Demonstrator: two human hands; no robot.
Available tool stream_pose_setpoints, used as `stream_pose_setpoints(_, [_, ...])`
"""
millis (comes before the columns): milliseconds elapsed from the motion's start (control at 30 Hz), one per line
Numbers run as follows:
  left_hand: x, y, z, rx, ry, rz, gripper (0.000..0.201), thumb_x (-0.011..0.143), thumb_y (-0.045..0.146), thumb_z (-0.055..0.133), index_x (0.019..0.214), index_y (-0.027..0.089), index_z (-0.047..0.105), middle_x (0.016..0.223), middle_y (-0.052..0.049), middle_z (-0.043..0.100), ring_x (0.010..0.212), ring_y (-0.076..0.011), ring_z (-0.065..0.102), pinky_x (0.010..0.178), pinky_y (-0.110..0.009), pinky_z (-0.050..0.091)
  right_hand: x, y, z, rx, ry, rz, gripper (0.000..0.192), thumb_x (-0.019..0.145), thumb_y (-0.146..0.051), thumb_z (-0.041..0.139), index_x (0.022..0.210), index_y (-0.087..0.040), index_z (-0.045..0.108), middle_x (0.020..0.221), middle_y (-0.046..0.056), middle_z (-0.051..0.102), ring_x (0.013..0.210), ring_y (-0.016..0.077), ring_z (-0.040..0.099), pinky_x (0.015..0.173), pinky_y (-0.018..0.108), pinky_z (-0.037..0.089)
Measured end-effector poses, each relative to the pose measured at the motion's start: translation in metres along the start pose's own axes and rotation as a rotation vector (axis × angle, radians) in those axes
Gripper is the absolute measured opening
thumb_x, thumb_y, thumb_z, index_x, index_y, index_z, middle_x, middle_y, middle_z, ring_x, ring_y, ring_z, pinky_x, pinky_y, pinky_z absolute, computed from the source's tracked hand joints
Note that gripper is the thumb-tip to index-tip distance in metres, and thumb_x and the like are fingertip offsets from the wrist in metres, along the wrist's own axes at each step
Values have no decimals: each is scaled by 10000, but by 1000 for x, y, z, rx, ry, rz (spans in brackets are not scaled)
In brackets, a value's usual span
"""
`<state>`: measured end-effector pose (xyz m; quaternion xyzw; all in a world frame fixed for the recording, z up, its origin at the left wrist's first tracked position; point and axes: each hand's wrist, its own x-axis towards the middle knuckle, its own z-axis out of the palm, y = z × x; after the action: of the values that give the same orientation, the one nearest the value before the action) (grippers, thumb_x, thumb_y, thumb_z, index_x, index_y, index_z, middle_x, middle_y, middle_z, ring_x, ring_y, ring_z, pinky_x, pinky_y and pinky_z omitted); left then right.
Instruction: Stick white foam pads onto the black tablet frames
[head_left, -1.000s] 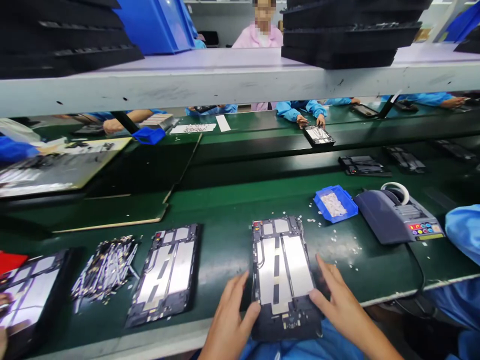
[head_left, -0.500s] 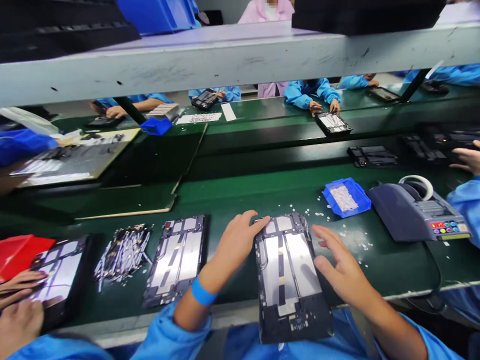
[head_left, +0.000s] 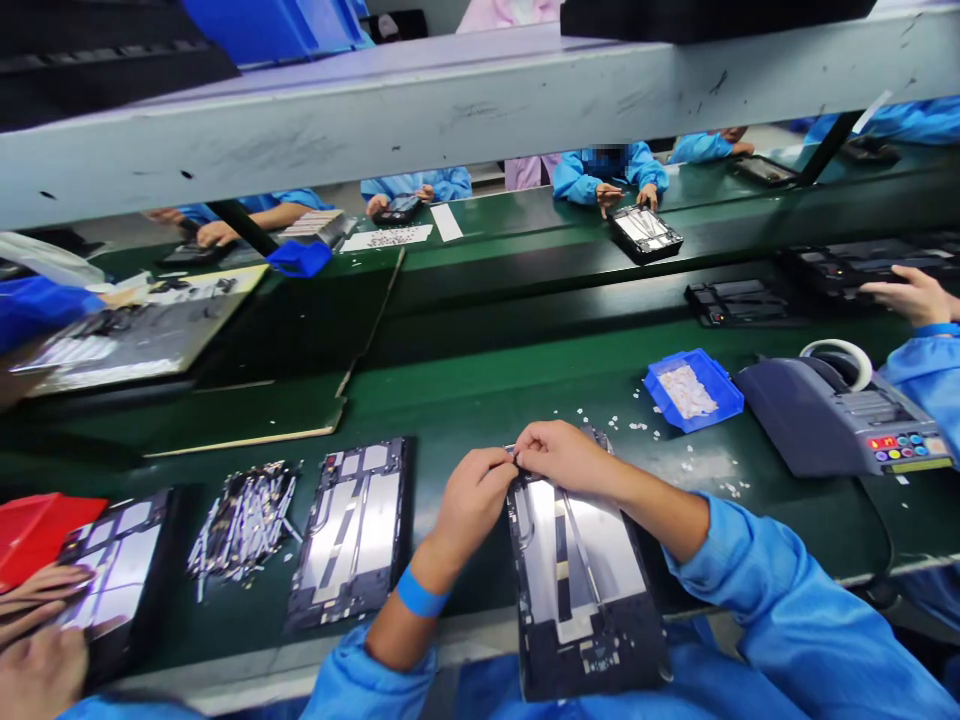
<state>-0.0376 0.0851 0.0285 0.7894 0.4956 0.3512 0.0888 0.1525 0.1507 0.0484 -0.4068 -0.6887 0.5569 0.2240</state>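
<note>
Tablet chassis [head_left: 581, 580] lies open-faced on the green bench, near end overhanging the edge; work is at its far top edge, nothing there looks finished yet. Left hand [head_left: 471, 495] and right hand [head_left: 559, 455] meet there, fingertips pinched closed on something too small to identify. Left of them, a second chassis [head_left: 352, 530]; beyond right, a blue parts bin [head_left: 694, 388].

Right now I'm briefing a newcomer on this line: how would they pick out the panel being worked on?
Start at the green bench nearest the camera. Three dark panels with silvery plates lie along its front edge. The worked panel is the rightmost, overhanging that edge, and both the left hand and right hand pinch at its far end; the middle panel lies untouched.
</note>
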Motion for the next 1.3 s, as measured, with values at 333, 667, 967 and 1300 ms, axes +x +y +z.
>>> stream_pose_setpoints(333, [1, 31, 12, -485, 91, -761, 212, 844, 355, 639, 891, 183, 755, 874, -59, 778, 801, -206, 698, 730, -303, 533, -21, -2, 11, -134, 205, -90, 101, 919, -148, 647, 977, -194, 716, 890, 8, 761, 807, 151, 693, 741, 249, 491])
stream_pose_setpoints(667, [-8, 40, 12, -92, 154, -379, 129, 898, 198, 626, 863, 204, 750, 827, -36, 751, 778, -194, 678, 716, -305, 507, -30, 3, 18, -650, 241, -255, 135, 986, -184, 596, 1000, -191, 730, 1002, 62, 781, 935, 204, 716, 859, 288, 488])
stream_pose_setpoints(967, [-5, 41, 17, 21, 183, -177, 143, 914, 146, 616, 887, 202, 745, 898, -49, 775, 846, -204, 695, 795, -324, 521, -26, -3, 19, -757, 306, -102, 125, 867, -124, 585, 808, -198, 667, 812, 32, 735, 772, 180, 677, 681, 264, 402])
stream_pose_setpoints(1300, [6, 28, 10, -679, 126, -828, 113, 751, 292, 690, 805, 193, 688, 786, -38, 750, 727, -184, 676, 640, -267, 488, -76, 33, -127, -977, 781, 367, 156, 907, -253, 571, 832, -176, 685, 773, 94, 705, 707, 218, 631, 634, 287, 352])
